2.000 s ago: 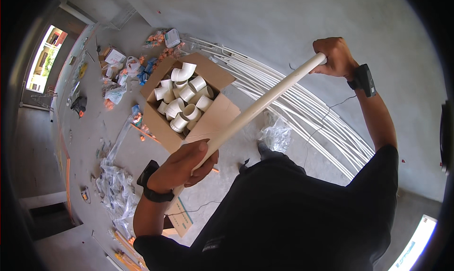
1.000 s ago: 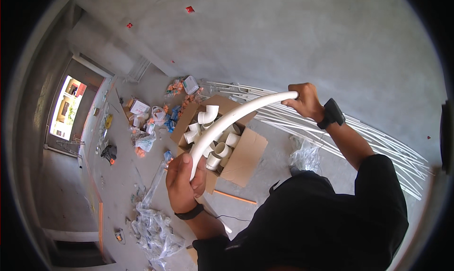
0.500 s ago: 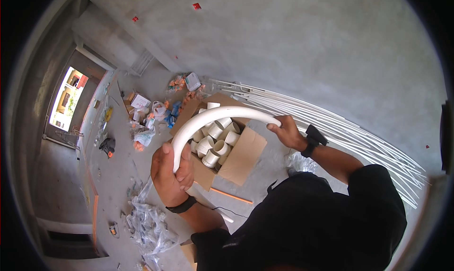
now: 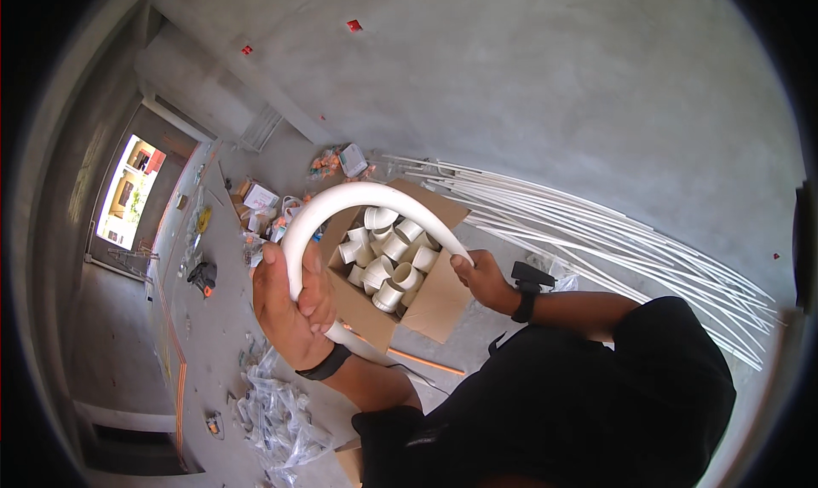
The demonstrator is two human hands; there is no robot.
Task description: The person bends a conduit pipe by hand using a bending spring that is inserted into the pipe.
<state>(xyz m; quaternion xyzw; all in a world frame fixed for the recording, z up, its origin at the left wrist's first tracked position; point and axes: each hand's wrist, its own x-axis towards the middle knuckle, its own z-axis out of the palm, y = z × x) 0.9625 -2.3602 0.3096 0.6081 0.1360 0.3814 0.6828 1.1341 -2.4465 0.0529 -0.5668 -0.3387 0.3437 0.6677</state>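
Observation:
A white plastic pipe (image 4: 362,195) arches up between my hands, bent into a tight curve. My left hand (image 4: 294,300) is wrapped round its left side, and the pipe runs on below that grip under my left forearm. At the other side of the arch, my right hand (image 4: 487,282) pinches the pipe's end, thumb on top. Behind and below the arch stands an open cardboard box (image 4: 436,305), its flaps folded out. Several white pipe fittings (image 4: 394,248) lie heaped inside it.
Long thin white pipes (image 4: 588,236) lie along the wall at the right. Clear plastic bags (image 4: 277,415) are on the floor at lower left, near an orange pipe (image 4: 426,362). Small boxes (image 4: 256,196) and bagged orange parts (image 4: 325,162) sit farther back.
My right hand has come down and left, toward my body. The pipe's arch is now tighter. My left hand has shifted slightly left, keeping its grip.

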